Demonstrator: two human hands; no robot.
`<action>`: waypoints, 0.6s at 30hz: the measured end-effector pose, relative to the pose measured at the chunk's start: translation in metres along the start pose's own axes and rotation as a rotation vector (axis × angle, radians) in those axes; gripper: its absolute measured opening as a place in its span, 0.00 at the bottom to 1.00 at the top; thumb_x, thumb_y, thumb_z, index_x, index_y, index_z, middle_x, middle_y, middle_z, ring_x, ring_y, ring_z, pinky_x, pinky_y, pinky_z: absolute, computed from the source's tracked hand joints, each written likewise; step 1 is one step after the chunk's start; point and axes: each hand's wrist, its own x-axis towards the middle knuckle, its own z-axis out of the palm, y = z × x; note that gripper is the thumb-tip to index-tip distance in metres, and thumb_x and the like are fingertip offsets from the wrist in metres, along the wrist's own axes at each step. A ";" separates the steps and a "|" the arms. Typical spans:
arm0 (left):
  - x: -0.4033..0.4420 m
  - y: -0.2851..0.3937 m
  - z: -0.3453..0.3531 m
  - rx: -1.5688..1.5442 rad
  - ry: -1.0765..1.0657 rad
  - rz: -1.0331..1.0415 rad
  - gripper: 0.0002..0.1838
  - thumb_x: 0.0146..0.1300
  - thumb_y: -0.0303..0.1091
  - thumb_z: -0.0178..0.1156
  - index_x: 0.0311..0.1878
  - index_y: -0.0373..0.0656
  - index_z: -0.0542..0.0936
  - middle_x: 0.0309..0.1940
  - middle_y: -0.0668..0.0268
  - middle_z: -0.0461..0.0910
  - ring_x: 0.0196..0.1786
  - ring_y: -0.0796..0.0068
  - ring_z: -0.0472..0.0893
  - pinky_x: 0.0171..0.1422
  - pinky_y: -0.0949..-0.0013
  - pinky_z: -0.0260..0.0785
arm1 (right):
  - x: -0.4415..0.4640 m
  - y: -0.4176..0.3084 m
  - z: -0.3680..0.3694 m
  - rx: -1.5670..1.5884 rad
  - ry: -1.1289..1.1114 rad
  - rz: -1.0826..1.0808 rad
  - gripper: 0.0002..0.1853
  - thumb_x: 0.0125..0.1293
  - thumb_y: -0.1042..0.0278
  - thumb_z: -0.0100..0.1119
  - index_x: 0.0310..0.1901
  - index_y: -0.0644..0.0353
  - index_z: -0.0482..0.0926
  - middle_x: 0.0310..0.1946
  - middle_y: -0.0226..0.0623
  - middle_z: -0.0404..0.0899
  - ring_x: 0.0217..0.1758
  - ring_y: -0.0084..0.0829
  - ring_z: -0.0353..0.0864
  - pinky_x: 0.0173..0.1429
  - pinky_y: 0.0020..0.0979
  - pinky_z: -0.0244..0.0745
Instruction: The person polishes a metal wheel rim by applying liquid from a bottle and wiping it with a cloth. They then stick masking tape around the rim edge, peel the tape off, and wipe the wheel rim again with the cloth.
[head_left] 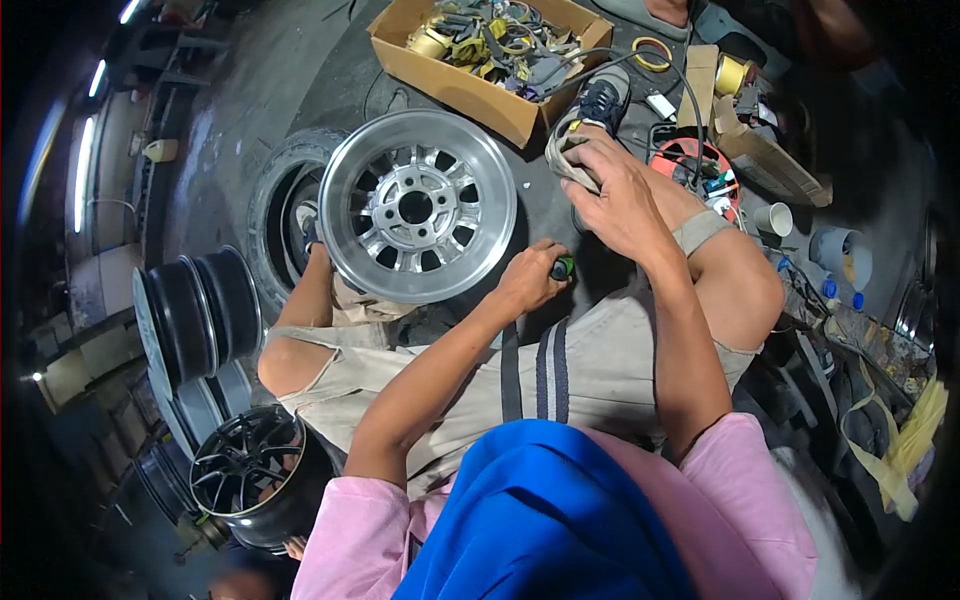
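Observation:
My left hand (pixel 535 277) is closed around a small dark object with a green end (pixel 563 268), in front of my lap; its kind cannot be made out. My right hand (pixel 618 200) is above my right shin, its fingers closed on a bunched beige cloth (pixel 572 162) near the shoe. Left of both hands, a silver alloy wheel rim (pixel 340 215) lies face up, with slots around its hub. Neither hand touches the rim.
A tyre (pixel 268 205) lies beneath the rim's left side. An open cardboard box (pixel 455 80) of scraps and tape rolls stands ahead. Cables, a red reel (pixel 690 165) and another box (pixel 775 165) are at right. Dark rims (pixel 248 470) stack at left, near another person's hand (pixel 295 547).

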 end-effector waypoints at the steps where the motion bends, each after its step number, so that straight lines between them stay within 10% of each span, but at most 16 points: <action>1: -0.001 0.002 0.000 0.054 -0.016 0.021 0.29 0.56 0.36 0.76 0.61 0.41 0.81 0.59 0.50 0.80 0.59 0.44 0.82 0.65 0.52 0.76 | -0.002 -0.001 0.000 -0.038 -0.017 0.011 0.14 0.63 0.71 0.63 0.49 0.66 0.79 0.48 0.52 0.80 0.54 0.59 0.78 0.57 0.50 0.74; 9: -0.023 0.046 -0.069 0.180 -0.034 -0.005 0.34 0.56 0.42 0.78 0.65 0.41 0.78 0.63 0.48 0.78 0.63 0.42 0.80 0.66 0.50 0.75 | -0.005 0.009 0.003 -0.095 -0.040 0.024 0.15 0.62 0.72 0.62 0.50 0.65 0.79 0.50 0.53 0.79 0.55 0.60 0.79 0.58 0.52 0.75; 17: -0.062 -0.011 -0.269 0.224 0.510 -0.117 0.15 0.70 0.37 0.70 0.46 0.32 0.86 0.34 0.59 0.88 0.38 0.76 0.84 0.46 0.69 0.77 | -0.001 0.008 0.006 -0.095 -0.083 0.100 0.15 0.63 0.72 0.62 0.50 0.65 0.79 0.52 0.54 0.79 0.56 0.60 0.79 0.59 0.51 0.75; 18: -0.070 -0.036 -0.292 0.267 0.558 -0.180 0.18 0.68 0.42 0.71 0.47 0.33 0.86 0.36 0.51 0.88 0.38 0.66 0.87 0.47 0.64 0.78 | 0.000 0.009 0.009 -0.089 -0.073 0.085 0.14 0.63 0.71 0.62 0.50 0.65 0.79 0.51 0.54 0.79 0.56 0.59 0.79 0.59 0.50 0.75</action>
